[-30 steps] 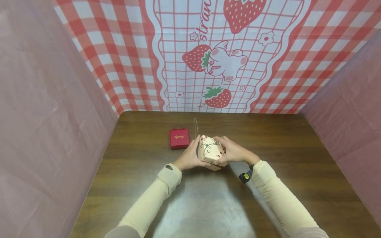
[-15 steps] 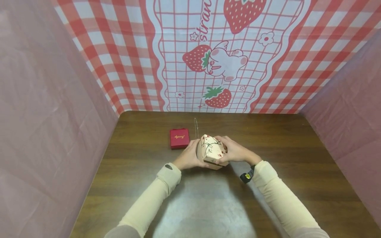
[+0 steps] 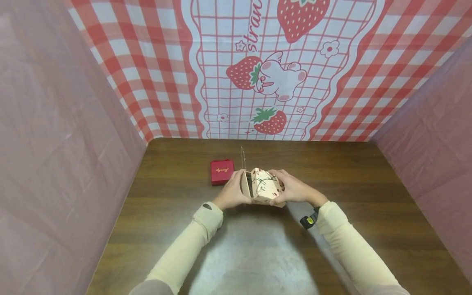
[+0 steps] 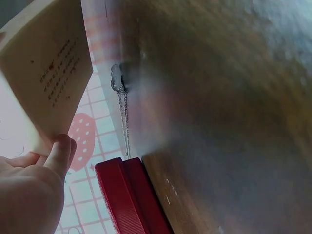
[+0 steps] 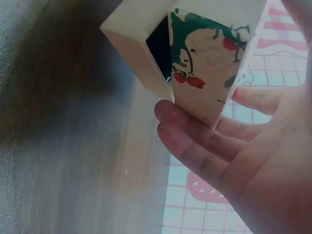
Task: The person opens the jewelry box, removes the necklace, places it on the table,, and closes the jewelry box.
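Note:
Both hands hold a small cream cardboard box, raised off the table. Its right-hand part has a printed branch and red berries, and my right hand grips it by the sides. My left hand grips the plain cream part, whose underside shows small lines of print in the left wrist view. Between the two parts a dark gap shows in the right wrist view. Behind the left hand lies a red gift box with gold lettering. A thin silver necklace with a pendant is beside it.
The brown wooden table spreads around the hands. A strawberry-print cloth hangs at the back, with pink cloth walls on both sides. A black wristband hangs at the right wrist.
The berry-printed part has shifted right, away from the plain cream part, and a dark gap has opened between them. Both hands keep their grip; the red box and necklace stay in place.

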{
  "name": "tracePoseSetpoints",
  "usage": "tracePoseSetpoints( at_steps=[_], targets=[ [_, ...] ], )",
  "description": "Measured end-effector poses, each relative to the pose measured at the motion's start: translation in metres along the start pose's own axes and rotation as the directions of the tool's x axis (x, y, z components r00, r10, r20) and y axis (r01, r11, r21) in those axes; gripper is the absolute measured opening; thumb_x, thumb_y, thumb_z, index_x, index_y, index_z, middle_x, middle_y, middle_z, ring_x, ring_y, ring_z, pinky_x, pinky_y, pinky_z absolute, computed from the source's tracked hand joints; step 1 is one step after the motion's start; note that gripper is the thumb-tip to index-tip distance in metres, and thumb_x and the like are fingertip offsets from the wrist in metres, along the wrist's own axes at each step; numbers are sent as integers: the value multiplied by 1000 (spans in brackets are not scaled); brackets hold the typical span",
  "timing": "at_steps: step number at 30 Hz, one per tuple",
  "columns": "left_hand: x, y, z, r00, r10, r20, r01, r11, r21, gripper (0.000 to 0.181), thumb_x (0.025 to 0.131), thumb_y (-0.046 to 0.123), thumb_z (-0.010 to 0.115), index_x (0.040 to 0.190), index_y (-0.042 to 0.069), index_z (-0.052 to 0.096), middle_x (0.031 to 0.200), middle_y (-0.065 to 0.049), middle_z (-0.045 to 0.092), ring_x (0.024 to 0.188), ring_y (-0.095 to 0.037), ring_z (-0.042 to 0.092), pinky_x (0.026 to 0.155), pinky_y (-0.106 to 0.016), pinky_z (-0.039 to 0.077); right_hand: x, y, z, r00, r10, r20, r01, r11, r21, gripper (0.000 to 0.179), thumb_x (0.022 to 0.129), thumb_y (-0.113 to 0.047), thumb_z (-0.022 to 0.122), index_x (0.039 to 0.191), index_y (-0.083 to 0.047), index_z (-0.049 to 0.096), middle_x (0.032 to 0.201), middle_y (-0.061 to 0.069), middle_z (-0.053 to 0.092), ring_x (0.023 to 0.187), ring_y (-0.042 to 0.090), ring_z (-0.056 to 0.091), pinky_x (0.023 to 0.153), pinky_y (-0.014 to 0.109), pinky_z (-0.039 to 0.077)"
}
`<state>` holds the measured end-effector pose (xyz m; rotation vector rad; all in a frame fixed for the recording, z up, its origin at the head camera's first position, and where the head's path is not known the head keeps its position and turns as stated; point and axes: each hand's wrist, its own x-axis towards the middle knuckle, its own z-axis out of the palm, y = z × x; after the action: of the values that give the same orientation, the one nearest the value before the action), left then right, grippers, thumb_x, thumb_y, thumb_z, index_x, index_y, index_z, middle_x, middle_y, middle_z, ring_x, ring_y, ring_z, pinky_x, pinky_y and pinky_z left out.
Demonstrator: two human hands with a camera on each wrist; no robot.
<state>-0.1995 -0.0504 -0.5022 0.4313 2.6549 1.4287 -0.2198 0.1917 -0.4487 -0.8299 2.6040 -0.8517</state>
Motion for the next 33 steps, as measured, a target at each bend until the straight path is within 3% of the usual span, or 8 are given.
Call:
tracePoseSetpoints(
  at_steps=[9, 18, 27, 33],
  targets=[
    [0, 2, -4, 999, -26, -43, 27, 999, 30, 108, 56, 27, 88, 146, 5, 32, 141, -15, 43, 111, -28, 56, 94, -44, 52, -13, 0, 1, 1000, -12, 23, 11, 1000, 13, 109, 57, -42, 87, 146, -3, 37, 117, 16, 52, 92, 19, 51, 74, 28, 48],
    [-1, 4, -7, 996, -9, -94, 14, 999, 47, 109, 56, 34, 91, 144, 6, 35, 142, -17, 41, 120, -31, 52, 103, -46, 47, -39, 1, -1, 999, -23, 49, 22, 999, 29, 106, 57, -40, 88, 143, -2, 39, 117, 14, 52, 92, 16, 50, 73, 24, 48],
    [0, 4, -12, 989, -14, -150, 21, 999, 43, 114, 57, 34, 92, 147, 2, 31, 147, -20, 36, 131, -36, 46, 110, -51, 40, -58, -2, 8, 992, 0, 123, -4, 1000, 31, 105, 58, -39, 87, 144, -3, 39, 121, 14, 51, 93, 15, 50, 74, 23, 47],
    [2, 2, -13, 983, -18, -185, 29, 998, 54, 115, 58, 36, 92, 148, 1, 30, 147, -19, 37, 132, -34, 45, 111, -49, 39, -65, -5, 19, 988, 8, 154, -4, 1000, -30, 108, 57, -41, 87, 143, 1, 38, 121, 14, 51, 90, 14, 51, 74, 24, 47]
  ],
)
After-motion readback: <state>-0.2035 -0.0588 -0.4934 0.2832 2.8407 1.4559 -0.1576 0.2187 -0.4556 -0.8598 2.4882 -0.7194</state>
